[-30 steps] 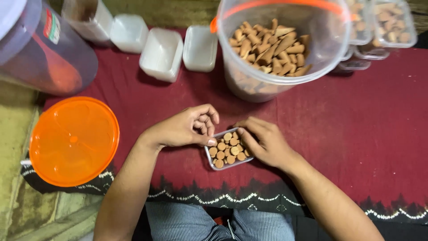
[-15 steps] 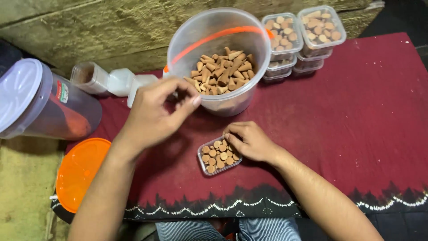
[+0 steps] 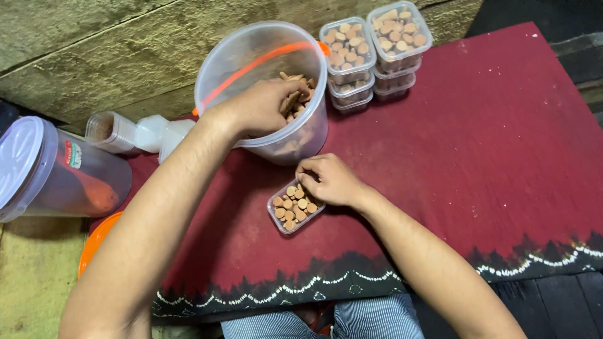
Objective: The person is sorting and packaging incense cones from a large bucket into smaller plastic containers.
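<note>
My left hand [image 3: 259, 107] reaches down inside a large clear plastic bucket [image 3: 226, 63] with an orange handle, its fingers closed among the brown cones [image 3: 300, 94] heaped there. My right hand [image 3: 328, 181] rests on the far edge of a small clear rectangular box [image 3: 276, 216], fingertips touching the cones [image 3: 294, 206] that stand upright in it. The box sits on a dark red cloth [image 3: 477, 144] just in front of the bucket.
Stacks of small filled boxes [image 3: 374, 44] stand behind the bucket at the right. A lidded clear jar [image 3: 53, 166] lies at the left, an orange lid [image 3: 91, 248] beside it. Several empty small boxes [image 3: 135, 132] line the back left. A rough wall runs behind.
My left hand has lifted away from the small box, crossed to the bucket and gone into the cones. The right hand has stayed on the box. The view has swung back and left.
</note>
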